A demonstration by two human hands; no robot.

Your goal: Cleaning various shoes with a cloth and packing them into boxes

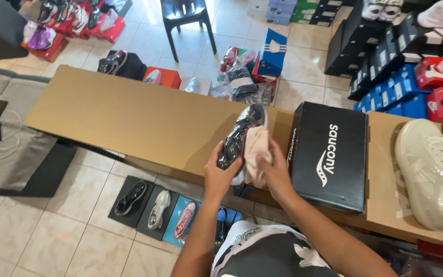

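Observation:
My left hand (220,172) grips a black shoe (238,134) wrapped in clear plastic, holding it by its lower end above the edge of a brown cardboard counter (124,115). My right hand (275,172) presses a pale pink cloth (256,154) against the shoe's side. The shoe tilts up and away from me, its toe pointing toward the floor display beyond. A black shoebox (329,154) with a white logo lies on the counter just right of my right hand.
A large cream shoe in plastic wrap (434,172) rests at the counter's right end. Wrapped shoes on boxes (157,208) line the tiled floor below. Stacked shoeboxes (385,72) fill the upper right. A black plastic chair (186,20) stands behind.

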